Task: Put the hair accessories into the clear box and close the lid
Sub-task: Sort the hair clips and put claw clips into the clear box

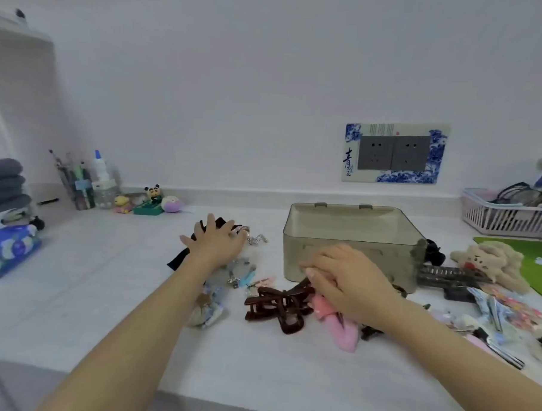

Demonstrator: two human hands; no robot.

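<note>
The clear smoky plastic box [352, 243] stands just behind the curled right hand [347, 280], which grips a pink clip [339, 326]; the left hand [218, 240], spread flat, presses a black bow [180, 259] beside a brown claw clip [277, 305].

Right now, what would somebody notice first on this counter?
Probably the clear box standing mid-counter, looking empty. In front of it lies a big brown claw clip, beside the right hand, which rests on pink accessories. The left hand presses a black hair piece farther left.

A domestic room is indicated. A white countertop [105, 275] is seen against a plain wall, with a decorated socket plate [394, 153], folded towels [3, 181], small cartoon figurines [153, 197] and a plastic basket [505, 218].
</note>
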